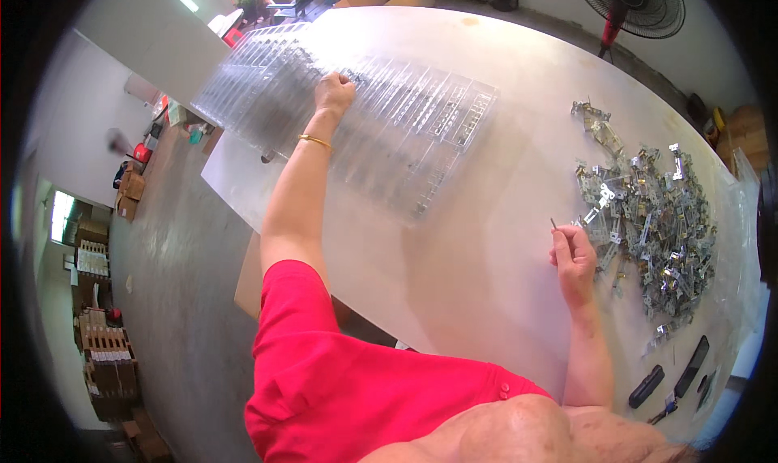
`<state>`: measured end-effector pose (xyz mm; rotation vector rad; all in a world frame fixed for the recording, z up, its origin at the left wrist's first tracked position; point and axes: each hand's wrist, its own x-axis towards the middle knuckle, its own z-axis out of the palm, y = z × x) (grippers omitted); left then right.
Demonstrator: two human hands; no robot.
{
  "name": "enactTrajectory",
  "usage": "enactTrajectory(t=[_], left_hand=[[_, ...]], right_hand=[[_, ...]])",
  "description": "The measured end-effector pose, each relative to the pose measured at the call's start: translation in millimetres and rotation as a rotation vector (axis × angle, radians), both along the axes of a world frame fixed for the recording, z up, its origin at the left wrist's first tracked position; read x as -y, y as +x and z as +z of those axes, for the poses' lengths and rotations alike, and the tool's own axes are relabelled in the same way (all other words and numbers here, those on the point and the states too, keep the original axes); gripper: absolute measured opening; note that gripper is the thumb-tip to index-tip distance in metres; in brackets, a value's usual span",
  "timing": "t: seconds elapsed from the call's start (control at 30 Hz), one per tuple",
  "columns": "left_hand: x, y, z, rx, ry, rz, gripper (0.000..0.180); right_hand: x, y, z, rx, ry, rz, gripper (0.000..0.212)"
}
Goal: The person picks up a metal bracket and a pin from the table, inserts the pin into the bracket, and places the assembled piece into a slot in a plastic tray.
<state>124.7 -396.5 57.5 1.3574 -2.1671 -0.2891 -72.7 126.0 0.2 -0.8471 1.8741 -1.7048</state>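
Observation:
My left arm reaches far across the table. My left hand [334, 94] is closed above the clear plastic compartment trays [454, 110], and whatever its fingers hold, if anything, is hidden. Metal parts show in some slots of the trays at their right end. My right hand [574, 260] is closed in a pinch on a thin, dark metal piece [554, 224] that sticks up past the fingertips; its exact kind is too small to tell. Just beyond that hand lies a heap of small silvery metal brackets [656, 228], some with brassy bits.
A white table [486, 260] carries everything. Near its right edge are a dark folding tool or case [647, 386], a black phone-like object [693, 366] and a clear plastic bag [741, 252]. A standing fan [628, 5] is beyond the far edge. Cardboard boxes [130, 189] stand on the floor at left.

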Motion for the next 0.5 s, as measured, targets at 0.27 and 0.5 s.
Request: enactTrajectory(t=[0.27, 0.5], left_hand=[[17, -26, -10, 0.094, 0.024, -0.002, 0.025], [17, -37, -6, 0.180, 0.067, 0.017, 0.024]], right_hand=[[-1, 0, -1, -0.014, 0.014, 0.003, 0.006], [-1, 1, 0, -0.036, 0.029, 0.003, 0.006]])
